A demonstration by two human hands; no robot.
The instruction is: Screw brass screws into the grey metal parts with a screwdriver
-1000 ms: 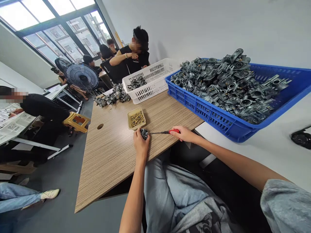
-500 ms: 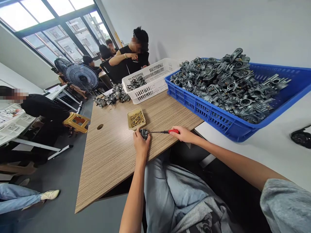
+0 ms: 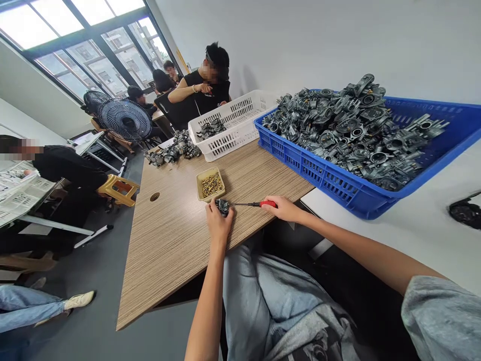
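My left hand (image 3: 219, 223) is closed around a small grey metal carburetor (image 3: 223, 206), holding it at the table's near edge. In my right hand (image 3: 283, 208) is a screwdriver (image 3: 267, 203) with a red and black handle. Its long thin shaft lies level and its tip meets the right side of the carburetor; the exact contact point is too small to make out. Just beyond my left hand stands a small cream tray (image 3: 200, 192) full of brass screws (image 3: 212, 185).
A blue crate (image 3: 319, 180) heaped with carburetors (image 3: 338, 125) stands at the right. Behind the tray is a white basket (image 3: 225, 145) with dark parts, beside a pile of carburetors (image 3: 180, 146). A co-worker (image 3: 212, 80) sits across the wooden table (image 3: 165, 250); a fan (image 3: 126, 119) stands beyond.
Both hands, the carburetor and the screwdriver stay in nearly the same place. A foot at the lower left has shifted slightly to the right.
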